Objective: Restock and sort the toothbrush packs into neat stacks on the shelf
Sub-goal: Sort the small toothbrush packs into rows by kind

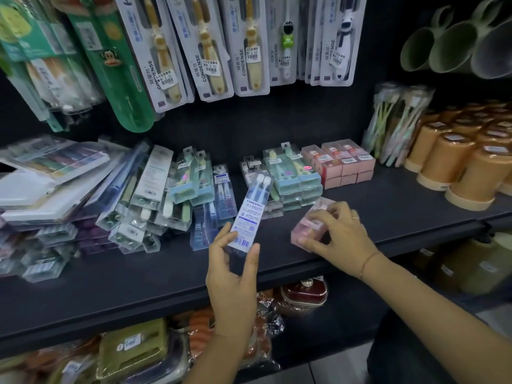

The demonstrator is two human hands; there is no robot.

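- The left hand (232, 275) pinches a blue and white toothbrush pack (249, 212) by its bottom end, thumb on one side and fingers on the other.
- The pack is tilted up in the air over the black shelf (138, 273).
- The right hand (340, 231) curls its fingers round a small pink box (304, 232) near the shelf's front edge.
- A neat stack of green packs (293, 181) sits just behind.
- A messy pile of packs (124, 203) lies to the left.

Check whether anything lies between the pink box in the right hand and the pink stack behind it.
Nothing visible: only bare shelf lies between the pink box, gripped by the right hand, and the pink stack.
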